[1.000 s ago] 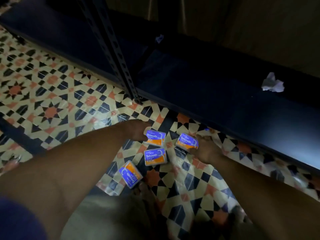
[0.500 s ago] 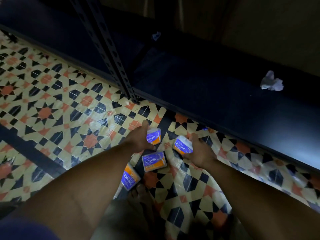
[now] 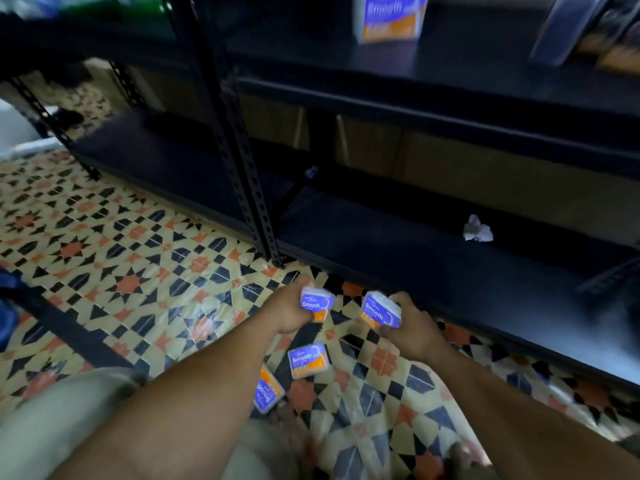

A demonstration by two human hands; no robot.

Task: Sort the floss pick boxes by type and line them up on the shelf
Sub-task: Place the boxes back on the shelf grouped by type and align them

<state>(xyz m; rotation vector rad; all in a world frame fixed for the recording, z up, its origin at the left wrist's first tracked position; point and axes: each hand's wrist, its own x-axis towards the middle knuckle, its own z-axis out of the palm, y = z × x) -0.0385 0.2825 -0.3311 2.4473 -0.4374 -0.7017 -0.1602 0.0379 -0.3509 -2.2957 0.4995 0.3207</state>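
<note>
**Two boxes in hand, two on the floor, one on a shelf**

The left hand point(image 3: 285, 311) grips the first box point(image 3: 317, 304), a purple-and-orange floss pick pack. Its fingers point(image 3: 304, 281) curl over the pack's far edge. The right hand point(image 3: 414, 329) grips the second box point(image 3: 381, 311), which looks the same, with its fingers point(image 3: 403, 301) wrapped round the far side. Both boxes are lifted off the patterned floor point(image 3: 138, 271), and the front edge of the bottom shelf point(image 3: 381, 247) lies just beyond the fingers.

The third box point(image 3: 308, 360) lies flat on the floor, label up, just nearer the person than the left fingers. The fourth box point(image 3: 266, 393) lies nearer still, beside the left forearm. High above and well beyond the right fingers, the fifth box point(image 3: 389, 17) stands upright on the upper shelf point(image 3: 450, 64). It is blurred but shows the same colours.

By my reading the task is in its early part. At most one box is placed, two are on their way and two wait on the floor. Every label I can read says "Smooth", so no second type shows and the sorting cannot be judged. Nor can I tell which shelf the row is meant for. The bottom shelf carries a crumpled white scrap point(image 3: 478, 231), well to the right of the right fingers.
</note>
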